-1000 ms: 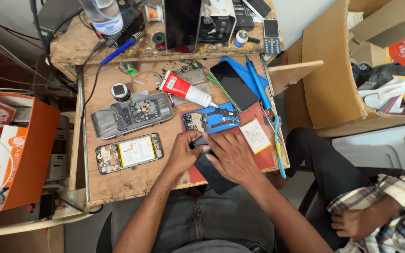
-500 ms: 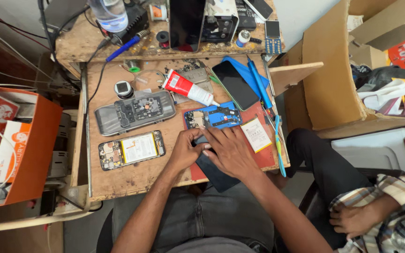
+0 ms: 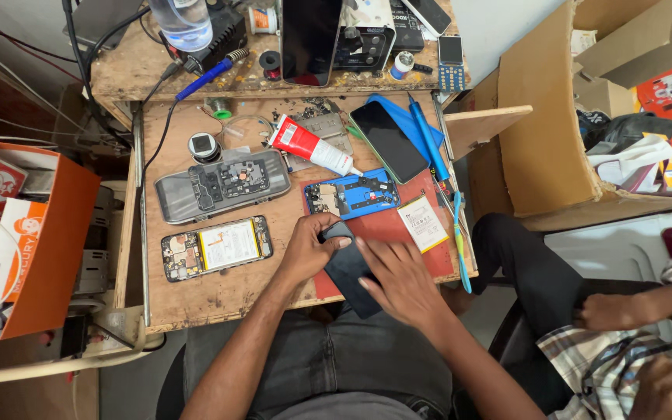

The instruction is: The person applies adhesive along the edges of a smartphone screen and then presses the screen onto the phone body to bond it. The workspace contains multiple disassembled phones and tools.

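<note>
wooden bench [image 3: 196,299], opened phones [image 3: 215,247], glue tube [image 3: 310,145]

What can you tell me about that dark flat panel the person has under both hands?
The dark panel is a thin, flat, rounded-corner piece, glossy black like a phone part. It lies tilted on the red mat, its lower end overhanging the table edge. The left hand grips its upper end; the right hand presses flat along its side.
</note>
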